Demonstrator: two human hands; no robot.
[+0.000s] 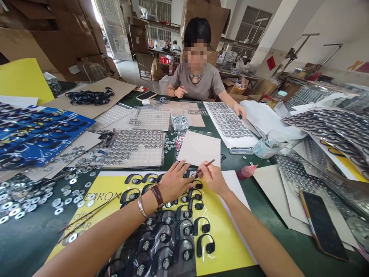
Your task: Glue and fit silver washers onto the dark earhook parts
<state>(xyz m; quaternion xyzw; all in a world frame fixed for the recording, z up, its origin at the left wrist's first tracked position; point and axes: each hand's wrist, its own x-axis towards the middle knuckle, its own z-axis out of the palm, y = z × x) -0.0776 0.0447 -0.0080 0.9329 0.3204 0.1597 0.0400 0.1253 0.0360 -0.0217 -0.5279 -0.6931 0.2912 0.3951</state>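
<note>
- Right hand (213, 179) is closed in a pinch on a thin brown stick (208, 163), its long axis slanting down-left towards the left fingertips.
- Left hand (175, 181) lies palm down, fingers spread; whether it grips anything, I cannot tell.
- Black ear hook (198, 185) on the yellow sheet (227, 242) sits just below the stick's tip, left hand nearer.

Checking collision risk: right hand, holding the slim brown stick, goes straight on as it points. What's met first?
Probably the left hand, whose fingers lie just ahead of the right hand in that line. Depth is unclear from this single view, so it might pass slightly above.
</note>
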